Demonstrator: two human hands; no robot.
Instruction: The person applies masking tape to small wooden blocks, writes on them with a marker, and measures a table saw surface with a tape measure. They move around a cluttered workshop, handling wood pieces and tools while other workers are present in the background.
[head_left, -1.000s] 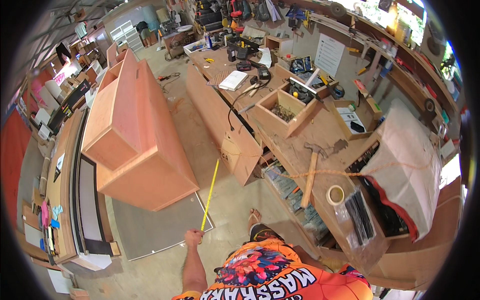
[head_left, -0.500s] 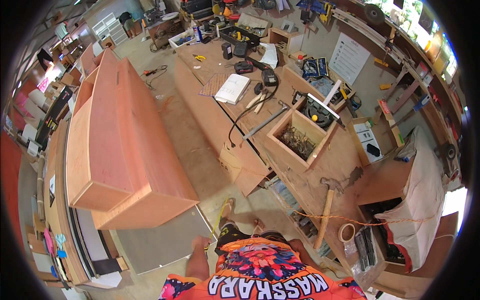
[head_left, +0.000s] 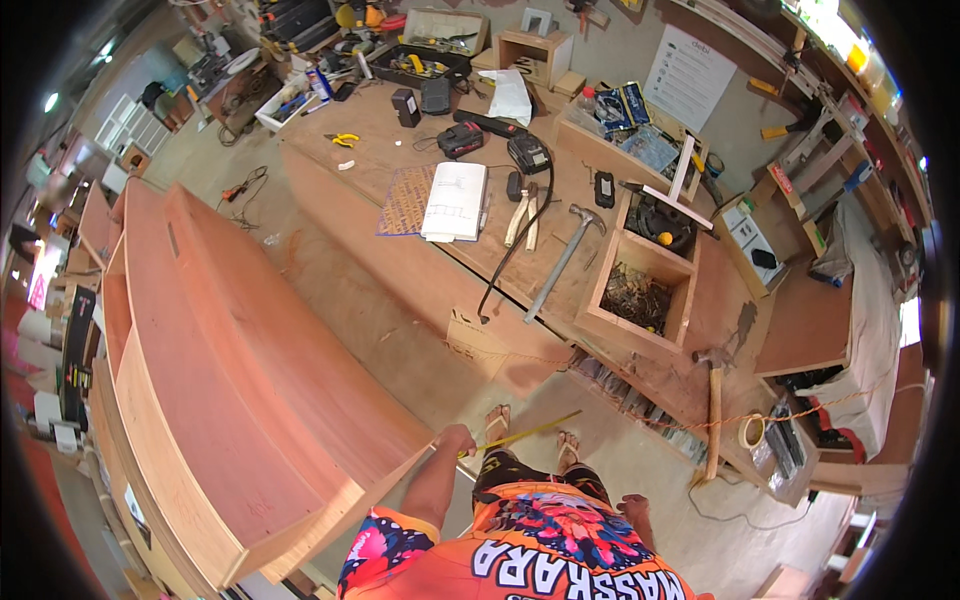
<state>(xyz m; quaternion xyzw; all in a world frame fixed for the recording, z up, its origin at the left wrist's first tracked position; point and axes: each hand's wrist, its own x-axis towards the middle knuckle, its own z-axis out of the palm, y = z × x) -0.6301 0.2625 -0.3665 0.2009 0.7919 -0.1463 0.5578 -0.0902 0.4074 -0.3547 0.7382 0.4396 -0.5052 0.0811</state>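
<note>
My left hand [head_left: 455, 441] is closed around a tape measure, its case mostly hidden by the fingers. A stretch of yellow tape blade [head_left: 535, 428] sticks out from it to the right, across in front of my feet. Close to that hand is the near corner of a large reddish-brown wooden cabinet [head_left: 270, 370], which lies along the left side. My right hand [head_left: 637, 507] hangs beside my right hip with loose fingers and nothing seen in it.
A long workbench [head_left: 400, 150] on the right carries an open notebook [head_left: 455, 200], a claw hammer [head_left: 565, 262], pliers [head_left: 343, 138] and a divided wooden box [head_left: 645, 290]. A wooden-handled hammer [head_left: 714, 410] lies nearer. An orange cord [head_left: 780, 418] crosses the bench.
My view has turned toward the bench and shifted. My left hand has risen beside the cabinet corner, and the tape blade now points right instead of forward.
</note>
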